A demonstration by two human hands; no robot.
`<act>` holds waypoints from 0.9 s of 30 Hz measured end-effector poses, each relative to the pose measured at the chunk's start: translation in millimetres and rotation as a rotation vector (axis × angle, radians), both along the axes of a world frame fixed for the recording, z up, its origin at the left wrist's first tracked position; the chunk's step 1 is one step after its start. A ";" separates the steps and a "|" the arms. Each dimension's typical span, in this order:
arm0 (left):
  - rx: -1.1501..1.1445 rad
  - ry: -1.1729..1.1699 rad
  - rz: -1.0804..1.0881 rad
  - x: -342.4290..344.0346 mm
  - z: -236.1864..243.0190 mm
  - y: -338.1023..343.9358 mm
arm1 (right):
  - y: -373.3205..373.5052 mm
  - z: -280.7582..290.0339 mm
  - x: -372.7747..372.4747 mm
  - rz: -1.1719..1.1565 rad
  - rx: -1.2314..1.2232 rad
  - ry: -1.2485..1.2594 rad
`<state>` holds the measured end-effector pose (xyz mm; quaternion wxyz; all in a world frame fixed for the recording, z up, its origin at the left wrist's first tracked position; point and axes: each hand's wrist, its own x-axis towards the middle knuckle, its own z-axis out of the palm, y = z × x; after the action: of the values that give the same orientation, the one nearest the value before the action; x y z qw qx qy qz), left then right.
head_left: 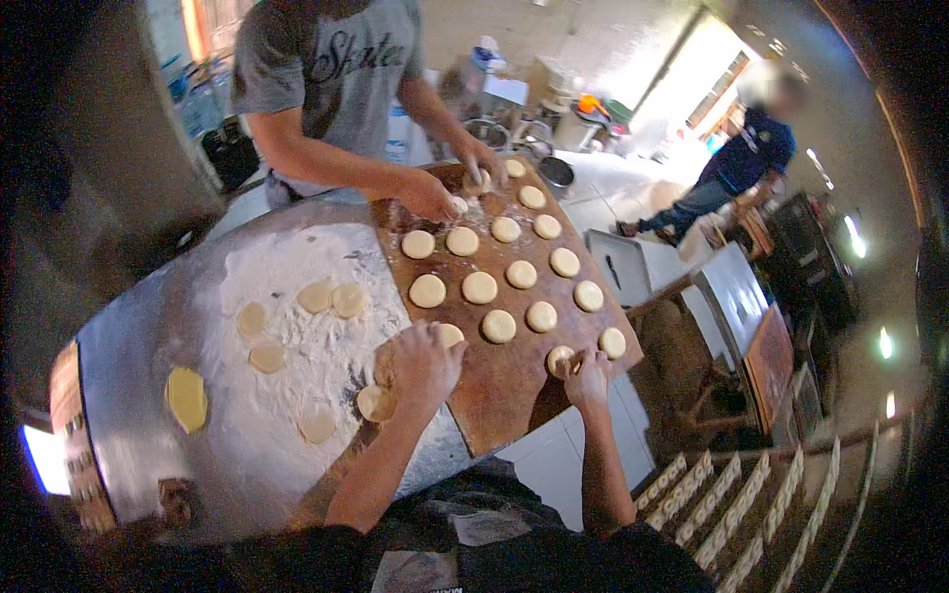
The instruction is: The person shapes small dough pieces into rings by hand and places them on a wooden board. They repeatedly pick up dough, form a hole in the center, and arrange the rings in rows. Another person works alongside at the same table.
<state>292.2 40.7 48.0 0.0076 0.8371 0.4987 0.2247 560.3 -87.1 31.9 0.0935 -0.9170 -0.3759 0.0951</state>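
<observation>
Round, flat dough pieces (pixel 479 288) lie in rows on a brown wooden board (pixel 494 395). My left hand (pixel 425 366) grips a dough round (pixel 450 337) at the board's left edge, its fingers partly hiding it. Near the board's front right corner, my right hand (pixel 590 380) has its fingertips closed on another dough round (pixel 560 360). To the left, thinner dough rounds (pixel 349 299) rest in white flour (pixel 297 366) on a metal table (pixel 129 366); one dough round (pixel 376 403) is beside my left forearm.
Across the board, a co-worker's hands (pixel 435 195) handle dough at its far edge. A yellow slab (pixel 186 399) sits on the table's left. A metal tray (pixel 615 265) stands beyond the board's right edge. Racks of dough pieces (pixel 727 504) fill the lower right. Another person (pixel 746 158) is further back.
</observation>
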 end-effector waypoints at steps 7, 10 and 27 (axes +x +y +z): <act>-0.652 -0.478 -0.059 -23.9 22.8 5.7 | 44.4 57.0 -62.8 0.412 0.287 0.547; -0.695 -0.594 0.164 -78.4 36.0 -6.9 | 89.4 77.7 -134.6 0.656 0.208 0.805; -0.296 -0.249 -0.070 82.9 -34.5 31.5 | 100.1 -34.1 16.8 0.229 0.418 -0.125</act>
<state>375.1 72.2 13.5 0.2001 0.8094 0.4922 0.2502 577.1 13.0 -2.2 0.2463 -0.8331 -0.4942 -0.0316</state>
